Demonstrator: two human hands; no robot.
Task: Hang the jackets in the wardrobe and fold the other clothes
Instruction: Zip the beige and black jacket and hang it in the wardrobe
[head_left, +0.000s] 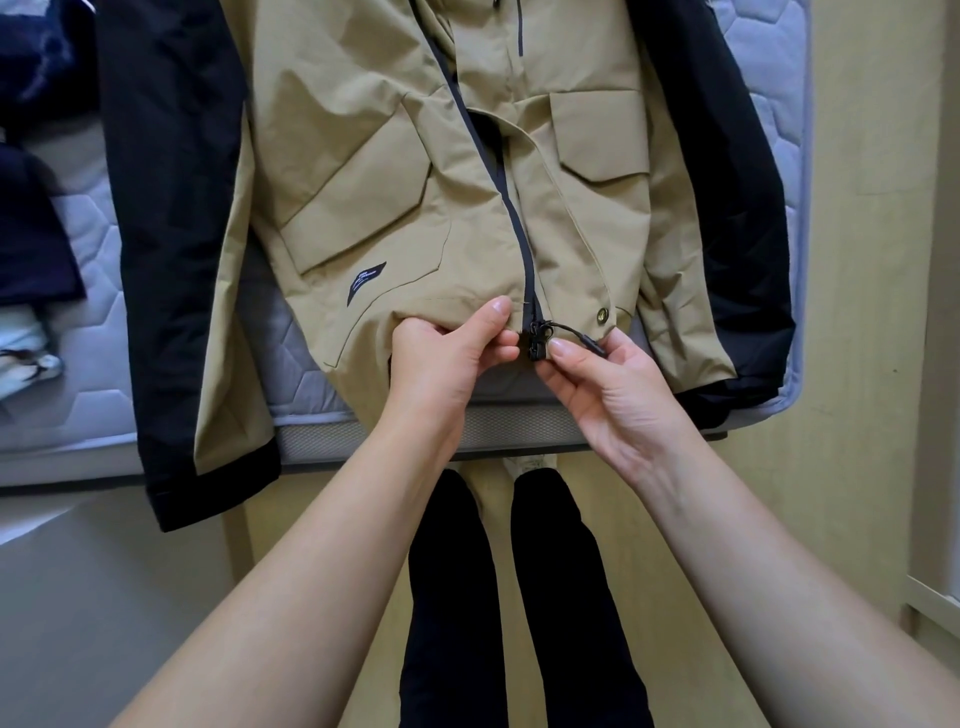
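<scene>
— So, where is the jacket (363, 171)?

— Spread front-up on the mattress (88, 332), tan body with black sleeves, and its hem hangs over the near edge. The left-side sleeve hangs furthest down the mattress side.

— And the zip (511, 213)?

— It runs down the middle as a dark line. The front gapes open higher up, and the slider (537, 340) sits right at the bottom, at the hem.

— What are the hands doing?

— The left hand (441, 353) pinches the hem just left of the zip, thumb on top and fingers curled under the cloth. The right hand (613, 384) pinches the slider between thumb and forefinger, and the black pull cord (576, 332) trails over that finger. The two hands nearly touch.

— Anything else on the jacket?

— A dark patch (366, 283) below the left flap pocket and a metal snap (602, 314) just right of the zip.

— And around it?

— Dark clothes (36, 234) lie on the mattress to the left, with a pale garment (26, 348) beside them. Below the hands, the person's legs (457, 597) in black stand on a light floor (857, 364).
</scene>
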